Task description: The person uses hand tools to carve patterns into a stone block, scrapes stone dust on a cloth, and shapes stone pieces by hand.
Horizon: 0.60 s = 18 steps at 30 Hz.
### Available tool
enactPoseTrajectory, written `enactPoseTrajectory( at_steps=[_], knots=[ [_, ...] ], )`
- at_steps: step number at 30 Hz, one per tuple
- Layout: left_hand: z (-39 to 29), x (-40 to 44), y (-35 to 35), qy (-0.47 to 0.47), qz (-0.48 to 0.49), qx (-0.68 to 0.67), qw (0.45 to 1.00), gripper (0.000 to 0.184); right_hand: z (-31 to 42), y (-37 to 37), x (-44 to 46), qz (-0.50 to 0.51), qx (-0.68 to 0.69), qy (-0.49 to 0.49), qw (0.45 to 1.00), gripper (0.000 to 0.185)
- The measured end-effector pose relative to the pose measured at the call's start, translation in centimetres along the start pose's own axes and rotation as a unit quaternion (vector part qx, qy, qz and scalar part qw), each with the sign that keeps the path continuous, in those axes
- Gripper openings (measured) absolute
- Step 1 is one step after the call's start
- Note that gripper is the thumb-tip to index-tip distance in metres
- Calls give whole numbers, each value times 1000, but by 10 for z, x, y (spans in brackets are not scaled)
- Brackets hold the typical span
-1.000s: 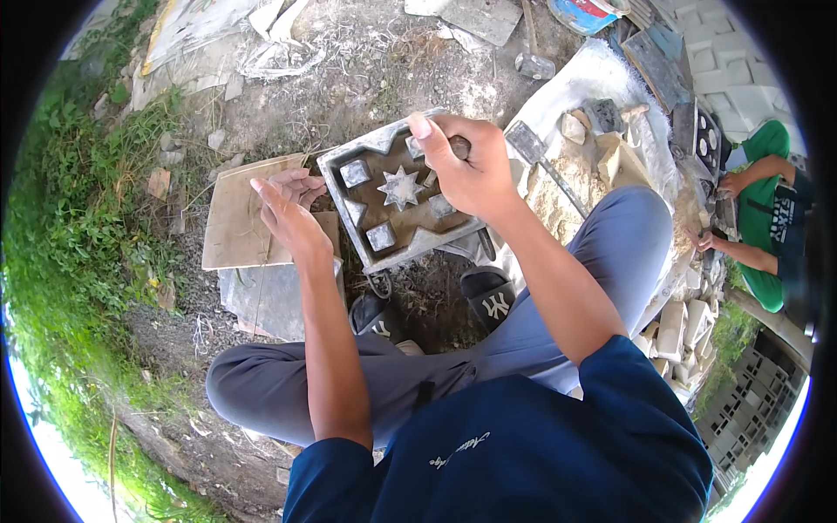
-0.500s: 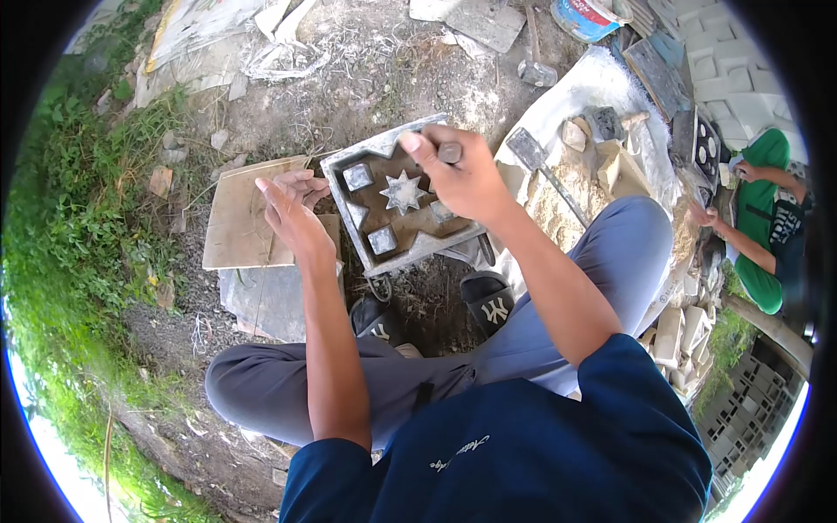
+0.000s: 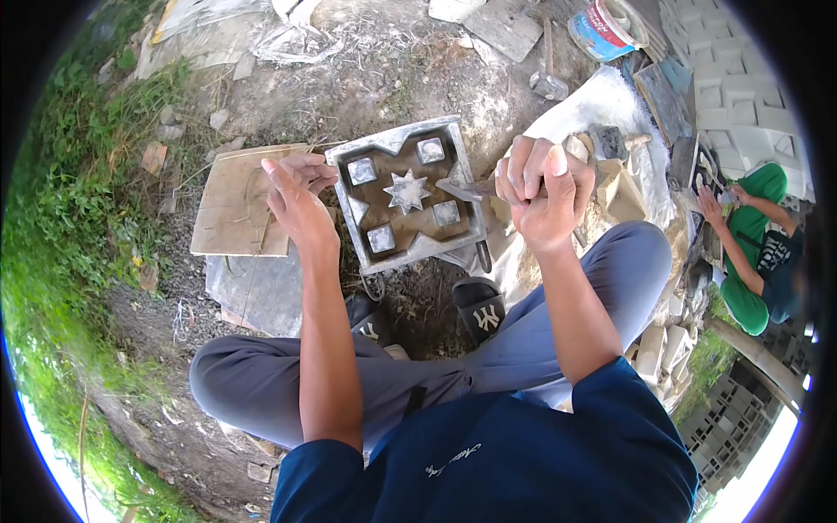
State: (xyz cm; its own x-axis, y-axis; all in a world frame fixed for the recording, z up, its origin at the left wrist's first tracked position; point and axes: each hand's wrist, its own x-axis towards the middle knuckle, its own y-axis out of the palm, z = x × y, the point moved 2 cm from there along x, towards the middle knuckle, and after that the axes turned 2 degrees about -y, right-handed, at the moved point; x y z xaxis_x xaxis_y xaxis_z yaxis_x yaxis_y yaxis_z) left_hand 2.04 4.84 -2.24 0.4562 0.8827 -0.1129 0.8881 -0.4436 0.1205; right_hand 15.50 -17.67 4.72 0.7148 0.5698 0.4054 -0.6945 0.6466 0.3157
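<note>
A square grey mould (image 3: 405, 248) lies on the ground before my feet, with square blocks inside its corners and a pointed star (image 3: 406, 192) at its centre. My right hand (image 3: 549, 192) is closed beside the mould's right side, gripping a small trowel. The trowel's grey blade (image 3: 460, 188) points left over the mould's right rim; its handle is hidden in my fist. On the other side, my left hand (image 3: 301, 196) hangs with loosely bent fingers near the mould's left edge, holding nothing. Behind it lies a thin wooden board (image 3: 231, 213).
A hammer (image 3: 547, 83) and a paint bucket (image 3: 606, 30) stand beyond the mould. On my right are a white sack (image 3: 602, 100) and pale rubble pieces (image 3: 671, 349). A co-worker (image 3: 758, 235) in green trousers sits at far right. Plants (image 3: 78, 183) grow on the left.
My right hand has moved right, from above the mould's upper right corner to beside it, uncovering that corner's block. The trowel blade now shows over the rim. My left hand stays about where it was.
</note>
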Motion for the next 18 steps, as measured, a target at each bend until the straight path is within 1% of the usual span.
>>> enactPoseTrajectory(
  at_steps=[3,5,6,7,9,10,12,13,15,17,18],
  knots=[
    [-1,0,0,5,1,2,1000,68,-10,4,-4,16,-21,-7,1000,48],
    [-1,-1,-1,2,4,5,1000,68,-28,2,-12,16,-76,-45,996,49],
    [-2,-2,-1,2,4,8,1000,68,-38,4,-13,10,-105,-9,994,49],
    [-2,-2,1,3,4,10,1000,68,-43,5,-13,-16,-115,32,993,50],
    [-3,1,3,-1,3,4,1000,68,-39,10,-11,-22,-72,5,997,52],
    [-2,0,0,-11,-1,6,1000,68,-35,14,-10,-19,-70,7,997,52],
    [-3,-1,-3,-4,-7,13,1000,68,-22,19,-12,-31,-62,-38,997,52],
    [-5,-2,-2,9,-3,17,1000,68,-28,17,-12,-30,-62,-34,997,52],
    [-3,-2,-1,4,-1,10,1000,68,-42,10,-2,-108,-42,68,991,52],
    [0,0,-3,-9,-7,-1,1000,68,-31,10,2,-108,-34,69,991,54],
    [-2,-1,-3,-11,-5,-1,1000,67,-22,15,0,-72,-20,43,996,54]
  ],
)
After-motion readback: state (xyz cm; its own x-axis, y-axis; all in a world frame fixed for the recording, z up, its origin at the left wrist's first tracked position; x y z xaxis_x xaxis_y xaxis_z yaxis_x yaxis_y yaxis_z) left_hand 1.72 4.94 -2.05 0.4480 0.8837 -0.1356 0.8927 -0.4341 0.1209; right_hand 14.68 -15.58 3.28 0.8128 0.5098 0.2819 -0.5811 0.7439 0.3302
